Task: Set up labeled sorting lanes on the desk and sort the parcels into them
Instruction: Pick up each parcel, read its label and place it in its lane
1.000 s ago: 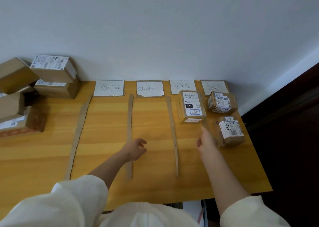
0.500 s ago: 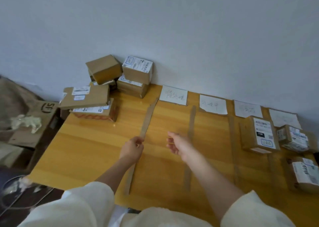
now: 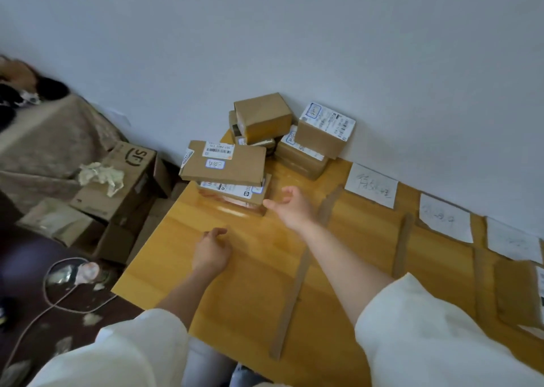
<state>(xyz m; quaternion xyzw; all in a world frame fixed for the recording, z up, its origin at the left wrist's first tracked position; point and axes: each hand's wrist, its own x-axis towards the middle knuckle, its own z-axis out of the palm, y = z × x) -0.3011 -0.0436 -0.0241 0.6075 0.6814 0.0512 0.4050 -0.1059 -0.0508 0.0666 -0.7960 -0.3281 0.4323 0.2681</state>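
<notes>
We note our right hand (image 3: 291, 207) open, fingers spread, just beside the flat brown cardboard parcel (image 3: 225, 163); our left hand (image 3: 211, 251) loosely curled, holding nothing. Six cardboard parcels are stacked at the glossy wooden desk's (image 3: 250, 283) corner. Three cardboard divider strips (image 3: 297, 283) and three white paper labels (image 3: 371, 185) are visible.

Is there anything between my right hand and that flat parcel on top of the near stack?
Nothing visible. The right hand is open beside the near stack, with only bare desk between it and the flat parcel, which lies on top of another parcel.
</notes>
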